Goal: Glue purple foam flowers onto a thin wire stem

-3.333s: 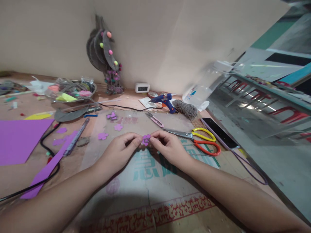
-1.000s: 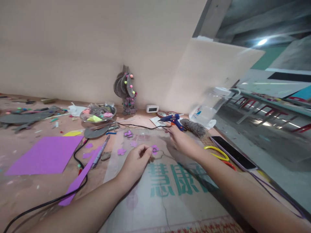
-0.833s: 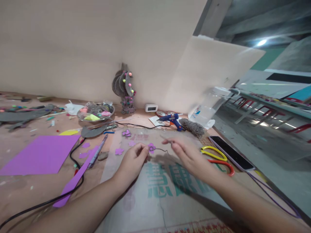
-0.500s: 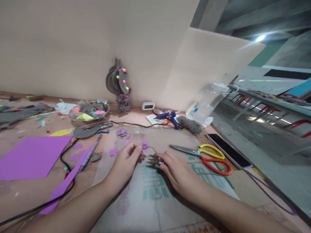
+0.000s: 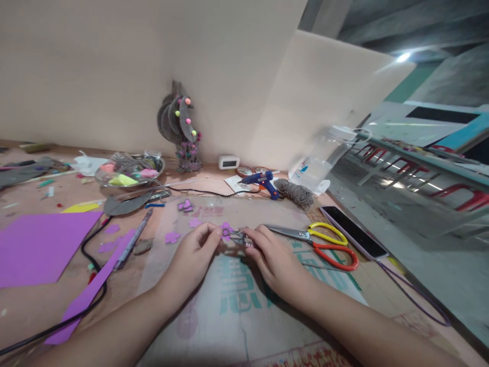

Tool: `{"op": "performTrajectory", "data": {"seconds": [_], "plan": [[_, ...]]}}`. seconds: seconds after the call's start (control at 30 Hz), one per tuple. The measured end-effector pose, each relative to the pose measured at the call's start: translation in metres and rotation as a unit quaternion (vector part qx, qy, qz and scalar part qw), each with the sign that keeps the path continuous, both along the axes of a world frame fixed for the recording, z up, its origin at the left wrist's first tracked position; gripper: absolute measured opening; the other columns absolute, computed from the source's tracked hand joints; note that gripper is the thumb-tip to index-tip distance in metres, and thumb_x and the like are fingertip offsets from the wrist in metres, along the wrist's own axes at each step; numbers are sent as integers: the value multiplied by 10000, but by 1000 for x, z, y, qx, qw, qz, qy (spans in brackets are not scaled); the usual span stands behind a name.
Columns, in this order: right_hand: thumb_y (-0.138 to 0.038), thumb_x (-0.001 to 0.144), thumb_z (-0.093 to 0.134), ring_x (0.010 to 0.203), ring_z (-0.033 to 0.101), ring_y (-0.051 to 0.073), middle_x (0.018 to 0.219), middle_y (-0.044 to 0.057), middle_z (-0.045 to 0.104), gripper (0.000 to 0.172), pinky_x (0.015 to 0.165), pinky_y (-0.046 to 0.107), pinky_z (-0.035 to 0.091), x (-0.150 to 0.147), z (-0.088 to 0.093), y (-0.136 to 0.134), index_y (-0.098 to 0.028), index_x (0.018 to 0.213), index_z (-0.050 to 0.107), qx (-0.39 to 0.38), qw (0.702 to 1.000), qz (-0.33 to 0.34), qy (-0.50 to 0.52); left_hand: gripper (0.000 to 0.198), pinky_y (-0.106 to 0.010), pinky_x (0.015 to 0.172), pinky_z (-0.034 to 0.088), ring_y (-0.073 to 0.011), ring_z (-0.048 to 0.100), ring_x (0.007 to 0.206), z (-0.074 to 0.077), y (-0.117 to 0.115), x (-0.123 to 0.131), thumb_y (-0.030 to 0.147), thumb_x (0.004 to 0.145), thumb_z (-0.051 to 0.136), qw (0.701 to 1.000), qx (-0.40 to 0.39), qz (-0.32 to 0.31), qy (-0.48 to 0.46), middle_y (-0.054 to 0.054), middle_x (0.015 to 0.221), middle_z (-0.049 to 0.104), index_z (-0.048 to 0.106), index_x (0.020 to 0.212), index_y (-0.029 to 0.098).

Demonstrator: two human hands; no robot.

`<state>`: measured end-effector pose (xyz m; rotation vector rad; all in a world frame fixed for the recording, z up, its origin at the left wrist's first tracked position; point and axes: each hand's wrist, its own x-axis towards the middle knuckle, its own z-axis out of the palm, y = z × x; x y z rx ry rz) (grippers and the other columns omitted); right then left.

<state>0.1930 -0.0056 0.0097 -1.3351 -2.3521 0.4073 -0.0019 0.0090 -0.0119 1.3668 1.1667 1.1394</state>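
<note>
Snips [image 5: 243,238] nearer purple flower [image 5: 226,230], green characters [image 5: 233,270] part-hidden

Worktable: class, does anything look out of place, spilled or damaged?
The thin black cable looks out of place at left: it winds across the long, flat purple strip and might snag. A small teal scrap and a small white scrap lie loose beyond the broad purple sheet, looking untidy. No spill or damage is evident.

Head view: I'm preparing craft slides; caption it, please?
Left hand pinching a purple flower-shaped cutout, right hand holding small metal snips close by.
</note>
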Motion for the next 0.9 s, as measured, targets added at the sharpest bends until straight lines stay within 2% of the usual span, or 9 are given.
{"op": "performTrajectory", "data": {"seconds": [0.37, 0.9], "plan": [[-245, 966, 368, 812, 520, 201, 903, 83, 563, 277, 734, 326, 455, 0, -4, 4, -164, 1199, 495, 83, 994, 36, -63, 262, -237, 619, 375, -144, 479, 666, 1, -1, 1, 387, 850, 494, 999, -17, -27, -3, 22, 662, 514, 526, 688, 184], [-249, 964, 384, 819, 542, 190, 874, 80, 579, 282, 725, 297, 458, 3, -8, 8, -158, 1184, 534, 72, 996, 48, -33, 259, -241, 630, 366, -132, 475, 653, 4, -2, 1, 370, 866, 478, 999, -10, -37, 18, 33, 652, 491, 510, 686, 187]]}}
